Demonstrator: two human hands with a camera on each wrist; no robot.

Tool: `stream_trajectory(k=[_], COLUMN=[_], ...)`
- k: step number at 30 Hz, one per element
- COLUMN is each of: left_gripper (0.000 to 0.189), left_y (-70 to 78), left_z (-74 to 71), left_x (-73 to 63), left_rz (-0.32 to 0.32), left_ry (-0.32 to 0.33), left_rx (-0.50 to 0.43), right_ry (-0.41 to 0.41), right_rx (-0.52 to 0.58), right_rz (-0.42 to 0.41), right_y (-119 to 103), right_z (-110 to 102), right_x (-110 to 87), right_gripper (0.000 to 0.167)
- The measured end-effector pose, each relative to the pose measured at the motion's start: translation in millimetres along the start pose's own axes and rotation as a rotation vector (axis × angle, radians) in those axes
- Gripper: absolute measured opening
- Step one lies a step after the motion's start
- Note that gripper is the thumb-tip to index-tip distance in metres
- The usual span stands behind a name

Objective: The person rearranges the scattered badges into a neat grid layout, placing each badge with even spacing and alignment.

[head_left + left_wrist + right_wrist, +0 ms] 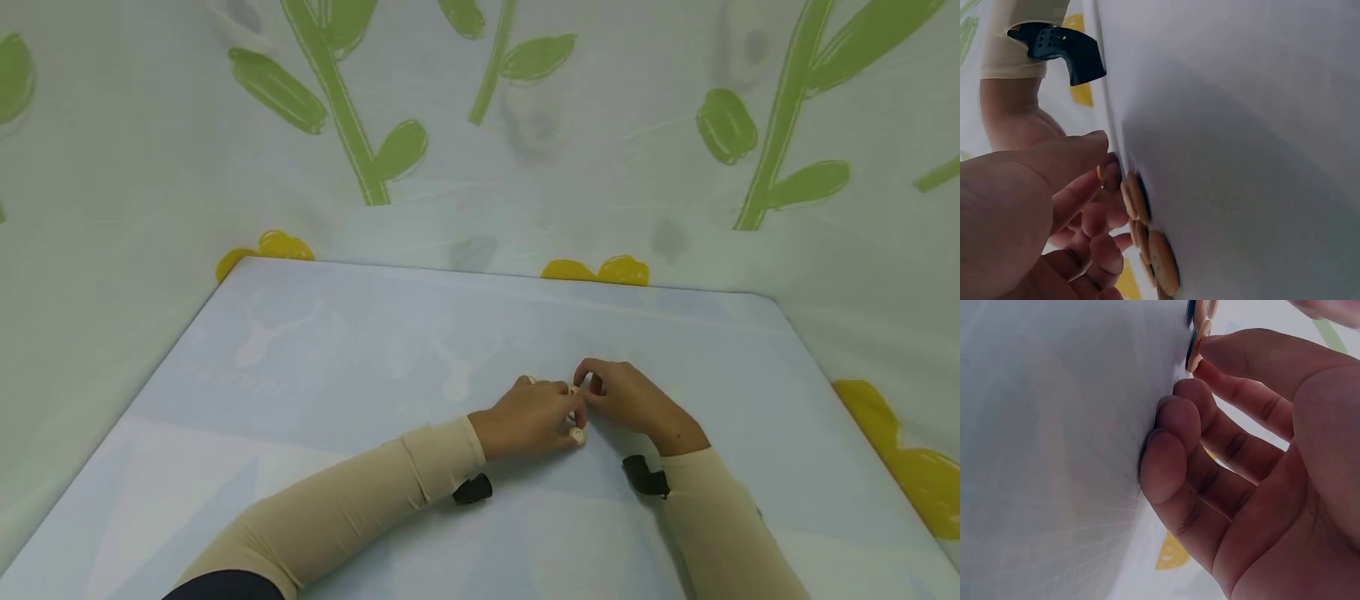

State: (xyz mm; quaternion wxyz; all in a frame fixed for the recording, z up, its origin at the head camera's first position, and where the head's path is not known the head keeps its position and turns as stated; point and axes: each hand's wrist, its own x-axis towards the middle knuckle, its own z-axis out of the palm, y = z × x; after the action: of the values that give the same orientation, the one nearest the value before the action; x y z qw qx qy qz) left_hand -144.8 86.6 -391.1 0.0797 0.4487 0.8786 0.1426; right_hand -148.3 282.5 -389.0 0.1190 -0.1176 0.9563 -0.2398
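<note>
Several small, flat, round wooden buttons [1164, 264] lie bunched on the white table, under and beside my left hand [531, 418]. One pale button with dark holes [577, 435] shows by that hand's thumb. The left fingers bend loosely over the group, thumb apart from them in the left wrist view. My right hand [633, 404] meets it from the right, its thumb and index finger pinching the edge of a button [1195, 351] low over the tabletop. The other right fingers curl with their tips at the table surface. The left hand covers part of the group from above.
The white tabletop [337, 350] has a faint pattern and stretches around both hands. Behind it hangs a pale sheet [600, 183] with green leaves and yellow flowers. Black wrist camera mounts [645, 477] sit close over the table by both sleeves.
</note>
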Motion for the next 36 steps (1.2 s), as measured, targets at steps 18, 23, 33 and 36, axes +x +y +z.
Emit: stream_trajectory(k=[18, 23, 33, 36], left_gripper=[0.020, 0.037, 0.077, 0.082], left_y=[-12.8, -33.1, -118.1, -131.3], left_z=[-0.1, -27.1, -68.3, -66.0], left_x=[-11.1, -39.9, -124.8, -144.7], left_rz=[-0.026, -0.120, -0.508, -0.576], left_ry=[0.065, 0.243, 0.219, 0.144], left_rx=[0.001, -0.004, 0.172, 0.173], right_ry=[-0.015, 0.092, 0.308, 0.269], right_rx=[-0.031, -0.059, -0.270, -0.344], right_rz=[-0.015, 0.042, 0.003, 0.042], right_y=[-2.7, -14.6, -17.6, -9.8], right_z=[3.3, -12.0, -19.5, -15.7], right_x=[11.7, 0.7, -41.2, -47.9], right_gripper=[0.015, 0.032, 0.072, 0.076])
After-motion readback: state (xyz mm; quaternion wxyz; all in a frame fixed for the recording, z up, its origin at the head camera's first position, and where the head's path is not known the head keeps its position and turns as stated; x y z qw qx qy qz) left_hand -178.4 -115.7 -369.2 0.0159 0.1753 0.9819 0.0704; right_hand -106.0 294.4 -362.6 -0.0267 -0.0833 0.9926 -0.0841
